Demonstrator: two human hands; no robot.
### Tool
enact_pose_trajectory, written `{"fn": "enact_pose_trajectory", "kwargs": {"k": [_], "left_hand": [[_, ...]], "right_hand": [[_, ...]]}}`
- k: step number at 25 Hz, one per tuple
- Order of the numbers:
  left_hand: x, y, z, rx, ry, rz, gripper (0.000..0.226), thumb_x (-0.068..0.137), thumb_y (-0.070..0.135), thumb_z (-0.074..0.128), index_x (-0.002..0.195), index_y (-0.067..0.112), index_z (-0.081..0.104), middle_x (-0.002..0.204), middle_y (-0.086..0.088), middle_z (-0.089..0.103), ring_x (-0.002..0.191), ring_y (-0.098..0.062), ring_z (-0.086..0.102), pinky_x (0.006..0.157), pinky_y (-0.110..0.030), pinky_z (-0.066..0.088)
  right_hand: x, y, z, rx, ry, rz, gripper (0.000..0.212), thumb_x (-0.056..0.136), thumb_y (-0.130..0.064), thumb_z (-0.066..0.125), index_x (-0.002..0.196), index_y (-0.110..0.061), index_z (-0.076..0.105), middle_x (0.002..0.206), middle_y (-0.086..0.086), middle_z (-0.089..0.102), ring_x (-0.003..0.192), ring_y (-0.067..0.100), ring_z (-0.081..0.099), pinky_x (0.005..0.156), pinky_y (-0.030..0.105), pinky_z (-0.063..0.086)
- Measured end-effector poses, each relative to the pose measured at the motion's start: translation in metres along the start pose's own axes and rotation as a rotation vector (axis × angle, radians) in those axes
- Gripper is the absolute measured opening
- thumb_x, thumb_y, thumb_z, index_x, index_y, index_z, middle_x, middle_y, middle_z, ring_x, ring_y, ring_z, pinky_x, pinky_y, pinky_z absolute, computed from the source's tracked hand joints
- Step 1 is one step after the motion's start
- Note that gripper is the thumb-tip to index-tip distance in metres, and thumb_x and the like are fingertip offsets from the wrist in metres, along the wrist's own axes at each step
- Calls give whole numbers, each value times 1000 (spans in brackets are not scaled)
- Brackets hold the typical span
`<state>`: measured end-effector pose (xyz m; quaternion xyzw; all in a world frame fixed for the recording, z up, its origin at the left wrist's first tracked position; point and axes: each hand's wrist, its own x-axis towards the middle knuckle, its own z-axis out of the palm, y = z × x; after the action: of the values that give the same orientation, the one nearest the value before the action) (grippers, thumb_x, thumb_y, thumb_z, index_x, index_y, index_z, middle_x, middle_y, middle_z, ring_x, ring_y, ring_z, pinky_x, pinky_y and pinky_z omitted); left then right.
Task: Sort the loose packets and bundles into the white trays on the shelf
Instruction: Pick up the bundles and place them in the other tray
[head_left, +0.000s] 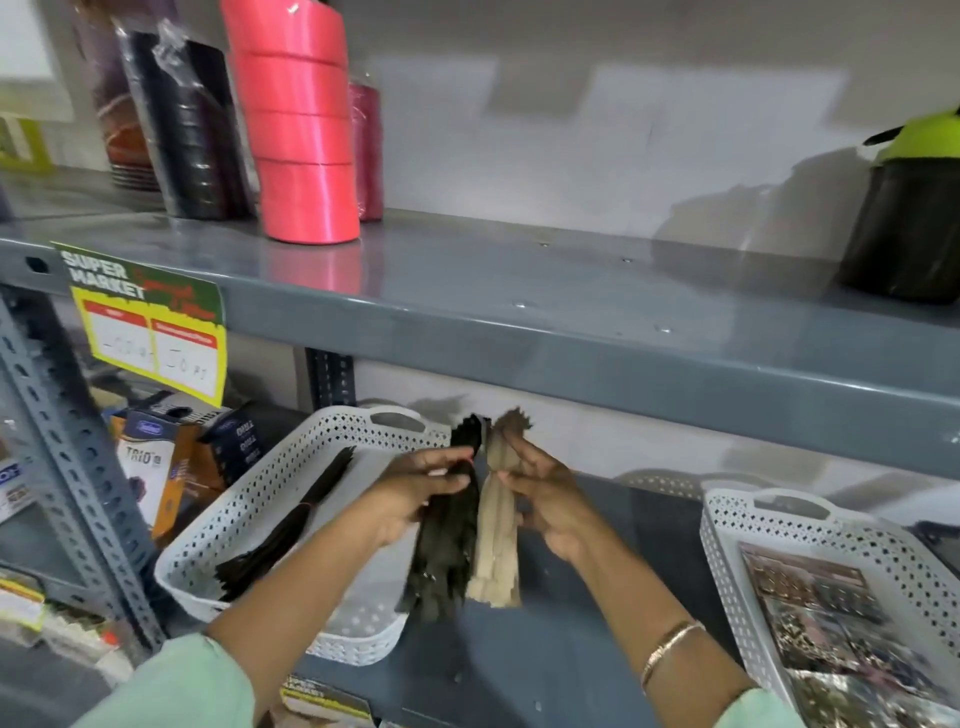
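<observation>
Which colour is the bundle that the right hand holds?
Beige, seen in the head view: the right hand grips the beige bundle.

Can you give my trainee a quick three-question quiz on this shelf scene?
1. True or false: the left hand holds the dark bundle, the right hand the beige bundle.
2. What already lies in the left tray? A) a dark bundle B) pink rolls C) nothing
3. Fill in: the right tray holds shiny ____.

Key: 1 true; 2 A, the bundle in the tray; 3 packets.
</observation>
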<state>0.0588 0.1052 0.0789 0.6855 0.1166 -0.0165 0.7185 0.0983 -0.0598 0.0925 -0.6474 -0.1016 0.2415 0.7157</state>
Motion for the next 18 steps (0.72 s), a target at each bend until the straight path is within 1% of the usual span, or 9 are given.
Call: {"fn": "enact_pose_trajectory", "kwargs": {"k": [3, 7, 9, 11, 13, 15, 16, 17, 18], "left_hand": [[-5, 13, -53, 142, 96, 111, 46, 82, -9, 58, 126, 6, 56, 128, -10, 57, 125, -19, 47, 104, -30, 38], [-1, -21, -105, 252, 182, 10, 45, 83, -9, 57, 127, 3, 55, 139, -16, 50, 131, -28, 44, 113, -36, 32], [3, -47, -116, 328, 190, -41, 44, 85, -10, 54, 126, 4, 55, 141, -17, 49, 132, -27, 44, 111, -32, 33], [10, -68, -118, 431, 148, -85, 44, 87, -11, 50, 128, 5, 54, 143, -14, 47, 133, -24, 43, 107, -26, 35], [15, -78, -121, 529, 119, -107, 45, 87, -13, 47, 129, 5, 54, 143, -15, 47, 133, -23, 44, 101, -21, 37], [20, -83, -124, 595, 96, -108, 47, 86, -14, 49, 128, 6, 55, 143, -14, 48, 134, -22, 43, 106, -22, 35], [22, -83, -125, 630, 101, -111, 49, 85, -13, 51, 129, 8, 54, 143, -13, 48, 134, -22, 43, 109, -24, 34], [25, -86, -126, 670, 106, -101, 50, 85, -12, 52, 130, 10, 53, 143, -12, 48, 133, -22, 45, 109, -23, 35], [24, -86, -123, 708, 108, -112, 51, 86, -11, 52, 132, 12, 52, 143, -12, 48, 131, -22, 46, 105, -19, 37]], "right_hand": [[19, -4, 50, 23, -55, 1, 57, 89, 3, 52, 135, -30, 45, 110, -6, 59, 83, 5, 57, 63, 23, 49], [54, 35, 106, -63, -30, 136, 58, 91, 5, 43, 138, -29, 41, 110, -1, 54, 84, 13, 53, 75, 34, 50], [65, 60, 124, -154, -6, 201, 50, 93, 1, 37, 134, -26, 46, 104, 4, 57, 76, 13, 54, 65, 27, 51], [71, 79, 135, -146, 16, 276, 32, 98, -13, 35, 122, -13, 55, 101, 12, 64, 76, 18, 58, 54, 21, 50], [75, 94, 144, -45, 62, 335, 36, 98, -31, 35, 121, -11, 56, 118, 18, 62, 97, 27, 60, 72, 30, 52], [79, 105, 144, -220, 104, 346, 42, 98, -37, 32, 129, -16, 50, 121, 15, 58, 101, 24, 56, 88, 35, 45], [79, 107, 141, -379, 102, 342, 42, 98, -30, 32, 137, -17, 42, 128, 13, 52, 106, 23, 54, 93, 35, 42], [79, 109, 138, -559, 81, 314, 47, 96, -18, 33, 143, -19, 30, 141, 13, 39, 121, 25, 47, 101, 34, 38], [74, 106, 135, -715, 47, 295, 58, 92, -5, 34, 146, -22, 20, 151, 13, 23, 135, 28, 32, 107, 34, 33]]}}
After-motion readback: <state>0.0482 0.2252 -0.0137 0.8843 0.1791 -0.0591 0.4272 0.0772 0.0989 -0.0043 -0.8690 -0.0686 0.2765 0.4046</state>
